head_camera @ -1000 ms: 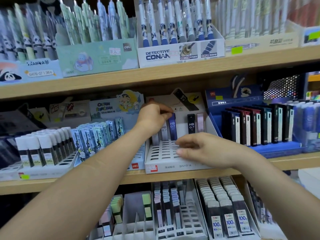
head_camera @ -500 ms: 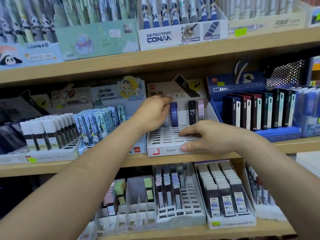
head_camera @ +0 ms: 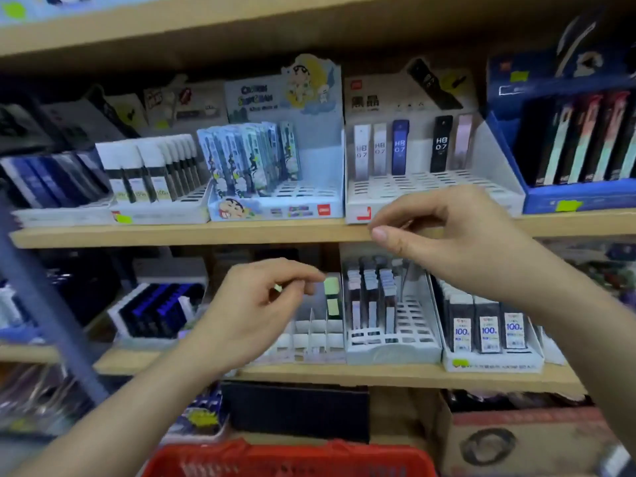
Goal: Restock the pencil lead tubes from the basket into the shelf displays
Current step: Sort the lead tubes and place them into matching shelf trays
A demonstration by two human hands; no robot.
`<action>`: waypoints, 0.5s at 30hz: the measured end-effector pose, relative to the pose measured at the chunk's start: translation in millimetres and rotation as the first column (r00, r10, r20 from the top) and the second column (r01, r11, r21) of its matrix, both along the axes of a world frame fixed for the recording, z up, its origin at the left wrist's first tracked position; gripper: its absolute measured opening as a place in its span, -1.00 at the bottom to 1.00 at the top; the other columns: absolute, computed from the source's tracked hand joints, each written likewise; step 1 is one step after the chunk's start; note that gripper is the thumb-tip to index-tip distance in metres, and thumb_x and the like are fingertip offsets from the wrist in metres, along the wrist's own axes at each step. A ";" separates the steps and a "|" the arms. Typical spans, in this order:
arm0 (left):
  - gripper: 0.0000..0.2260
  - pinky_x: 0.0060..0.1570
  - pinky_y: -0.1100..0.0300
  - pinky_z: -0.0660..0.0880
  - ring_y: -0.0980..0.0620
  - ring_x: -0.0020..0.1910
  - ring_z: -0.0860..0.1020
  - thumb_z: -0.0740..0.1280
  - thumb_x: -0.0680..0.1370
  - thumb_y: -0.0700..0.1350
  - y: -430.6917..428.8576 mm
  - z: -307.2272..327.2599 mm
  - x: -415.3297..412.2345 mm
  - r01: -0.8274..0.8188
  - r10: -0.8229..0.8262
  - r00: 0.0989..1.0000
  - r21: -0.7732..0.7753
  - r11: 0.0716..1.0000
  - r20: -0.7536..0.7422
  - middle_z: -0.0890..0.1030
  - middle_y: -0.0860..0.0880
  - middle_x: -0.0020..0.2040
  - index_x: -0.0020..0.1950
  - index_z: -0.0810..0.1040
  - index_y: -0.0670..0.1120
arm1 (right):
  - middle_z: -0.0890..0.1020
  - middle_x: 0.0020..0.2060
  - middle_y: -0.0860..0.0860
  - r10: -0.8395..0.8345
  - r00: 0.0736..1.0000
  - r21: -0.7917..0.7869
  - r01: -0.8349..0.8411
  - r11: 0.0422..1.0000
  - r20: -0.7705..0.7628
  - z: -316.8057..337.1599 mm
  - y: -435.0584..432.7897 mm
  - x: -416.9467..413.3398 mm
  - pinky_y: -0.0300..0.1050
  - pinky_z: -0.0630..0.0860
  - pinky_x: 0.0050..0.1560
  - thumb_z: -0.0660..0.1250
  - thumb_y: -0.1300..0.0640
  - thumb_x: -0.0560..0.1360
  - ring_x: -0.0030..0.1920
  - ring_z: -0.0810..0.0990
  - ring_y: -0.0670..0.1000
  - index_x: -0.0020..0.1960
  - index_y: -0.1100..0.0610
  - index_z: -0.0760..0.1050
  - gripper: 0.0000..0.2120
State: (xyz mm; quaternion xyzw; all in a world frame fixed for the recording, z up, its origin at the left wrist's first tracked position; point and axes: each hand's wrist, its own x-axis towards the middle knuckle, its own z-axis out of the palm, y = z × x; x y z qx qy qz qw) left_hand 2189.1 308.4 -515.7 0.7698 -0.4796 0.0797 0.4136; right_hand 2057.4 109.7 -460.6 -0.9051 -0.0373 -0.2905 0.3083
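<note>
Our left grip (head_camera: pixel 254 304) & right grip (head_camera: pixel 457 242) loose, half-curled, empty rn; HB tubes (head_camera: pixel 400 146) up behind right grip, basket (head_camera: pixel 289 457) below left grip.

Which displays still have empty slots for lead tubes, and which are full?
Free: front rows of the white HB display, and its back-row gap between the blue tube and the black tube; right half of the lower white rack. Crowded: the 100-label tray, packed front to back.
</note>
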 end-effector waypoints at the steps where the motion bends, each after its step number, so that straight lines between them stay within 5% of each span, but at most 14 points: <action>1: -0.67 -0.24 0.26 0.49 0.18 -0.23 0.59 0.28 0.56 -0.29 8.3 -9.9 -0.6 -0.007 0.009 0.999 0.047 0.999 -0.040 0.65 0.23 -0.16 -0.09 0.65 0.15 | 0.68 -0.24 -0.26 0.057 0.996 0.013 -0.056 0.998 -0.075 -4.7 6.7 1.1 -0.33 0.52 -0.14 0.37 -0.06 0.46 -0.15 0.63 -0.25 -0.09 -0.11 0.66 -0.89; 4: -0.68 -0.39 0.34 0.37 0.20 -0.40 0.51 0.26 0.53 -0.34 29.8 -38.6 -5.8 -0.002 0.021 0.989 0.126 0.992 -0.147 0.65 0.16 -0.28 -0.17 0.68 0.03 | 0.71 -0.13 -0.18 0.223 0.879 0.000 -0.246 0.969 -0.422 -26.0 25.1 10.8 -0.21 0.57 -0.04 0.38 -0.05 0.50 -0.10 0.66 -0.19 0.04 -0.05 0.67 -0.82; 8: -0.79 -0.37 0.35 0.37 0.20 -0.42 0.51 0.26 0.46 -0.19 51.1 -76.8 -13.8 0.037 0.015 0.982 0.272 0.962 -0.187 0.66 0.02 -0.32 -0.22 0.68 -0.02 | 0.69 0.04 -0.02 0.238 0.485 0.008 -0.430 0.903 -0.841 -84.6 49.2 37.4 0.03 0.55 0.16 0.31 -0.11 0.55 0.04 0.66 -0.04 0.23 0.01 0.59 -0.67; 12: -0.80 -0.25 0.36 0.40 0.18 -0.30 0.55 0.29 0.46 -0.24 70.1 -120.3 -7.4 0.108 -0.018 0.981 0.471 0.876 -0.192 0.66 0.07 -0.29 -0.22 0.68 -0.03 | 0.67 -0.07 -0.01 0.209 0.258 0.080 -0.434 0.897 -0.943 -163.4 79.0 54.1 -0.05 0.61 0.04 0.30 -0.07 0.59 -0.09 0.65 -0.07 0.16 0.11 0.57 -0.71; 15: -0.79 -0.27 0.49 0.34 0.25 -0.27 0.51 0.29 0.46 -0.25 76.3 -164.4 -0.3 0.135 -0.011 0.978 0.585 0.800 -0.210 0.69 0.03 -0.23 -0.21 0.69 -0.04 | 0.61 -0.18 -0.02 0.116 0.229 0.030 -0.350 0.936 -0.966 -218.3 98.3 59.3 0.03 0.62 0.01 0.30 -0.05 0.59 -0.20 0.59 -0.06 -0.01 0.02 0.56 -0.84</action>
